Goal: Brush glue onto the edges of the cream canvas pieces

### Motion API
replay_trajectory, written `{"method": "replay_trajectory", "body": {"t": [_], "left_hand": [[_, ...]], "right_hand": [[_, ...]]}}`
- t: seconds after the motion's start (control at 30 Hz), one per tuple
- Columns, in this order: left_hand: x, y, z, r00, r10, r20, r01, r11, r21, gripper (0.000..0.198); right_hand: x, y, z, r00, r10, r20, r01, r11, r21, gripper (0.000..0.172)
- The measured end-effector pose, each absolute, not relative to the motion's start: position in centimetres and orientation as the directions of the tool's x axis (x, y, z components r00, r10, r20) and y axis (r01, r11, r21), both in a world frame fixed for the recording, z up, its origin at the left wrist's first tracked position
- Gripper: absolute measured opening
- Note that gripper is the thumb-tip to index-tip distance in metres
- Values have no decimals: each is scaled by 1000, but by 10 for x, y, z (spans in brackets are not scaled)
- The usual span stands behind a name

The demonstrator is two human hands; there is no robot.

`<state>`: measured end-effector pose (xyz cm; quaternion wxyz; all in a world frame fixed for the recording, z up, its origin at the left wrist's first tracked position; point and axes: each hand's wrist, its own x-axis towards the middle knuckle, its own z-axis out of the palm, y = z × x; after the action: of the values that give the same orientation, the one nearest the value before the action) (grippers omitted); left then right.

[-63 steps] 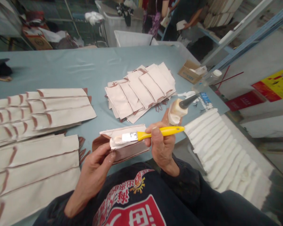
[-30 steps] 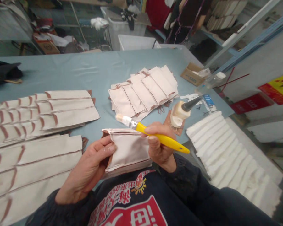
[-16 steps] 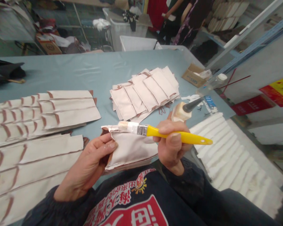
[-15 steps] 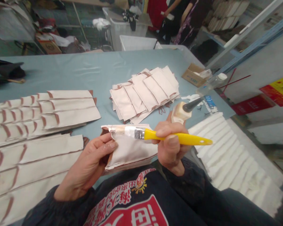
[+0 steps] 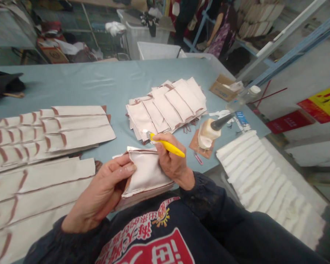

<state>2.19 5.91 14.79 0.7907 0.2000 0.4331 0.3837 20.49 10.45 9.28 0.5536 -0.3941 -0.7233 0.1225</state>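
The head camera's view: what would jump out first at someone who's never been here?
The yellow brush in the right hand at the centre, near the cream fabric piece that the left hand grips. Then the overlapping brown-edged pieces filling the left of the blue-green table. At the right edge, the bright yellow-and-red poster also draws the eye.

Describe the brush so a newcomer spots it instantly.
At the near edge of the blue-green table, the left hand holds a cream fabric piece. Beside it, the right hand grips the brush. Its bright yellow handle sets it apart from the cream pile beyond.
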Motion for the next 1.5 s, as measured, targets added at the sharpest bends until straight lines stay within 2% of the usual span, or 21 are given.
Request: {"method": "replay_trajectory", "body": {"t": [0.13, 0.3, 0.43, 0.53, 0.63, 0.73, 0.83, 1.07, 1.17, 1.3, 1.37, 1.43, 1.5], "left_hand": [[9, 54, 137, 247, 846, -473, -326, 532, 781, 43], [-8, 43, 120, 239, 921, -308, 82, 297, 951, 25], [4, 35, 120, 308, 941, -139, 284, 49, 958, 27], [14, 30, 124, 369, 925, -90, 315, -33, 949, 23], [15, 24, 125, 385, 921, -61, 309, -67, 949, 25], [11, 20, 123, 355, 933, -66, 325, -56, 944, 25], [10, 18, 121, 312, 947, -82, 341, -31, 940, 22], [11, 20, 120, 202, 967, -152, 292, 89, 952, 24], [10, 20, 119, 189, 971, -147, 275, 91, 957, 22], [9, 19, 117, 164, 972, -168, 278, 118, 953, 13], [10, 20, 117, 141, 970, -199, 266, 157, 951, 11], [12, 23, 116, 121, 952, -281, 176, 258, 950, 7], [14, 30, 116, 108, 900, -422, -42, 428, 903, 16]], "right_hand": [[211, 111, 102, 7, 729, 685, 457, 607, -651, 17], [225, 123, 116, 126, 801, 585, 483, 465, -742, 23], [225, 129, 106, 124, 814, 568, 516, 436, -737, 28], [221, 126, 98, 69, 826, 559, 517, 450, -728, 27], [219, 113, 103, 144, 814, 563, 459, 449, -767, 27], [220, 89, 121, 262, 829, 495, 276, 427, -861, 30], [222, 61, 134, 238, 882, 406, 139, 383, -913, 29], [220, 26, 123, 227, 887, 402, 90, 392, -916, 15], [216, 23, 122, 163, 927, 337, 22, 338, -941, 17], [211, 36, 128, 288, 902, 322, -30, 345, -938, 26], [208, 46, 129, 268, 920, 285, -49, 309, -950, 32], [206, 58, 127, 201, 951, 236, -74, 255, -964, 38], [206, 69, 124, 230, 951, 209, -94, 235, -967, 41]]}}
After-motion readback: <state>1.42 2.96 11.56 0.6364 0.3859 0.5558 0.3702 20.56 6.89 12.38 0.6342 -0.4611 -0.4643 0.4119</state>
